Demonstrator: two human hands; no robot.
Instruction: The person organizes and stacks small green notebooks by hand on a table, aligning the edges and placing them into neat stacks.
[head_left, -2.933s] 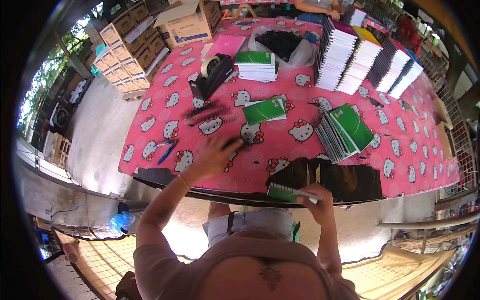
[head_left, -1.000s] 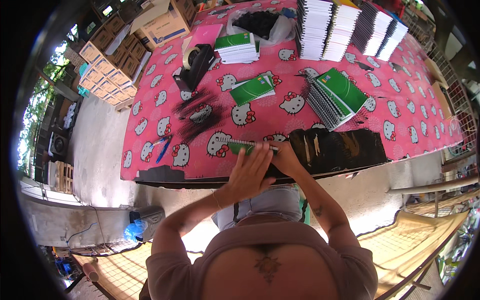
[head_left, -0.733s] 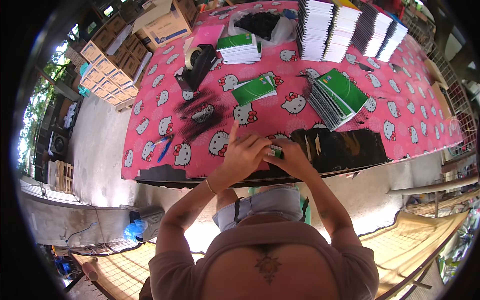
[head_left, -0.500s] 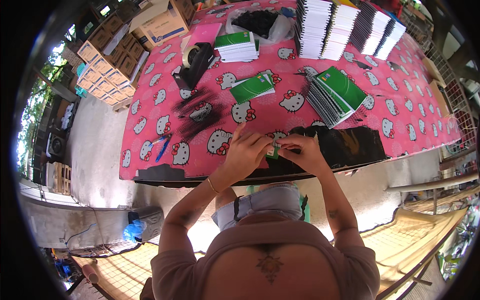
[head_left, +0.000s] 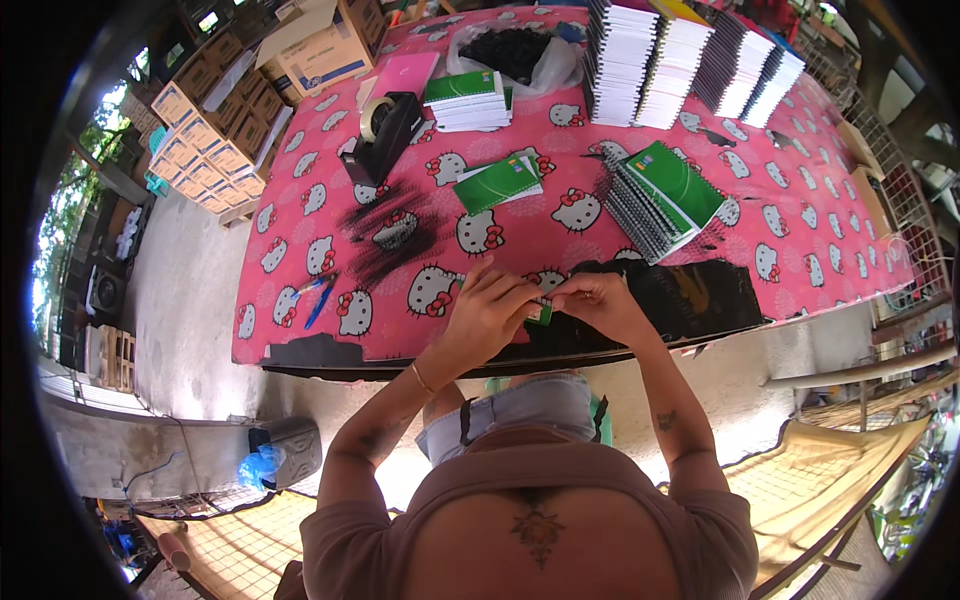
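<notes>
My left hand [head_left: 490,312] and my right hand [head_left: 600,303] meet over the table's near edge, their fingers closed on a green notebook [head_left: 543,316]. Only a small green and white part of it shows; the hands hide the rest. Just beyond them, a thin pair of green notebooks [head_left: 497,186] lies flat on the pink table cover. Further right is a leaning stack of spiral-bound green notebooks [head_left: 672,188], with black coils along its left side. Past the thin pair sits another short stack with a green cover [head_left: 460,88].
A black tape dispenser [head_left: 385,137] stands far left, and blue pens [head_left: 320,300] lie near left. Tall notebook stacks [head_left: 622,65] and a plastic bag of black coils [head_left: 512,55] occupy the far side. A black patch [head_left: 705,295] covers the near right; cartons [head_left: 215,130] stand beyond the left edge.
The view has shifted slightly, so the table's contents sit a little further left and lower. Both hands stay together on the green notebook, with only small finger movements.
</notes>
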